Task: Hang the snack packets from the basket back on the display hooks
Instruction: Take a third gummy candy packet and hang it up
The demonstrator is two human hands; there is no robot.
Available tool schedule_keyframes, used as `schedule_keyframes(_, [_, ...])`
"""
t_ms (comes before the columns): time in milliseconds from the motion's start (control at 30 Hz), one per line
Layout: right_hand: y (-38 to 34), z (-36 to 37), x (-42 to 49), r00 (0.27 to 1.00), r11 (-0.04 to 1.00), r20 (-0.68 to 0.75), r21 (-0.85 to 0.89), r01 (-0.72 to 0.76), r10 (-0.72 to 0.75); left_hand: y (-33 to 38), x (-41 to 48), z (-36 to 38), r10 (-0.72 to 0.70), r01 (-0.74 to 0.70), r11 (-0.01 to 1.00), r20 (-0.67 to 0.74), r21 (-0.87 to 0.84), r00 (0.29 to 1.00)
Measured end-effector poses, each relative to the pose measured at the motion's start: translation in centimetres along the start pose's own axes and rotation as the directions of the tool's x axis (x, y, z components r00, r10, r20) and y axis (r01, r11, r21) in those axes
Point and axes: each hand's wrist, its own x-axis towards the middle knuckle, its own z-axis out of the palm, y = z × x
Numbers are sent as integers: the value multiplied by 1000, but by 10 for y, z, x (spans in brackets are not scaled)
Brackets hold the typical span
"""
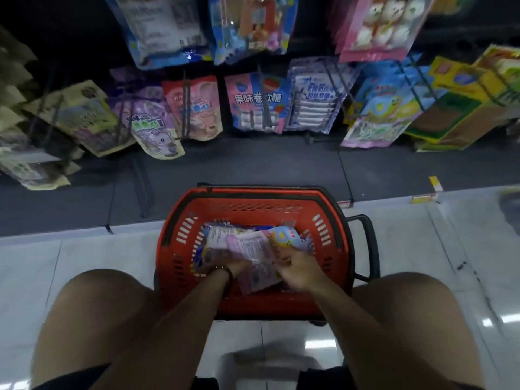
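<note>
Left hand (pixel 237 266) and right hand (pixel 298 273) hold pink packet (pixel 256 249) in red basket (pixel 253 199).

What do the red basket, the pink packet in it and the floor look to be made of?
The basket looks like moulded red plastic, matte, with slotted walls. Its handle seems black plastic or coated metal. The pink packet is probably thin printed plastic film, creased where it bends. The floor looks like pale glossy tile: joint lines, light reflections.
</note>
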Motion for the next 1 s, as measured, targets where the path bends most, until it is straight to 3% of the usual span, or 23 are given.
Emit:
schedule_keyframes(33, [1, 1, 0, 1000, 1000, 23, -8, -3, 4, 6, -6, 3, -15, 16, 989, 11, -148, 1000])
schedule_keyframes(100, [4, 3, -1, 999, 1000, 37, -16, -16, 17, 12, -8, 10, -30, 28, 967, -4, -254, 1000])
schedule_keyframes(233, [3, 4, -3, 999, 1000, 51, 4, 10, -10, 23, -15, 21, 6, -21, 984, -85, -180, 996])
schedule_keyframes(400, [6, 1, -6, 998, 999, 43, 0, -49, 49, 27, -30, 11, -6, -20, 941, -77, -337, 997])
schedule_keyframes(533, [2, -7, -28, 998, 999, 53, 46, -22, 19, 16, -56, 1, -36, 54, 754, 41, -655, 999])
schedule_keyframes(667, [1, -2, -48, 1000, 996, 16, 86, -11, 10, 2, -97, -22, 106, -98, 649, -38, -754, 994])
schedule_keyframes(767, [-8, 1, -73, 996, 962, 82, 266, -57, 37, -10, -132, -33, 204, -164, 546, -59, -822, 977])
schedule_keyframes(867, [-20, 0, -94, 987, 795, 162, 597, -108, 12, -25, -164, -26, 325, -212, 447, -63, -869, 944])
schedule_keyframes(1000, [-26, 1, -106, 991, 436, 24, 899, 36, -131, -46, -197, -5, 422, -231, 422, -36, -876, 906])
